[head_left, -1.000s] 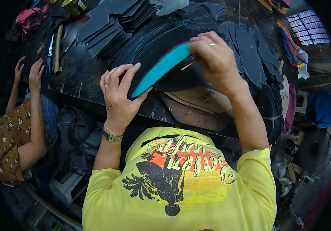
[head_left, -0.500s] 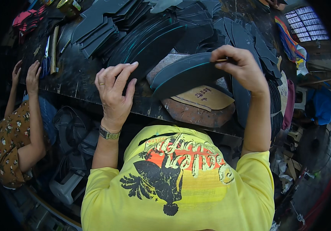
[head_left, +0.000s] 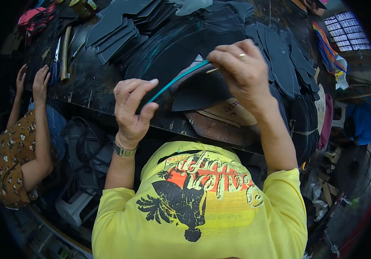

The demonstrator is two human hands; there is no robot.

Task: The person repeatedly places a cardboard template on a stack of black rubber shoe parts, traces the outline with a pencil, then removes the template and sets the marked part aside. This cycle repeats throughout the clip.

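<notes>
A curved black sheet piece with a teal edge [head_left: 177, 80] is held up between my two hands, seen almost edge-on. My left hand [head_left: 131, 103] has its lower left end between thumb and fingers. At the upper right end, my right hand [head_left: 243, 69] pinches it. A thin light-tipped stick [head_left: 212, 70] also pokes out of my right hand; its kind I cannot make out. Below lies another black piece [head_left: 202, 93], partly over a tan pattern piece [head_left: 228, 113] with handwriting. Both rest on a worn reddish-brown block [head_left: 220, 129] at the table edge.
Fanned stacks of cut black pieces [head_left: 116, 36] cover the back of the dark table [head_left: 90, 88]. Scissors [head_left: 56, 64] and a wooden stick [head_left: 65, 52] lie at the left. Close by rest a co-worker's hands [head_left: 40, 80]. A tied black bundle [head_left: 304, 125] hangs at the right.
My right hand has moved left, bringing the teal-edged piece up off the block to my left hand. My left hand, empty before, now grips its other end.
</notes>
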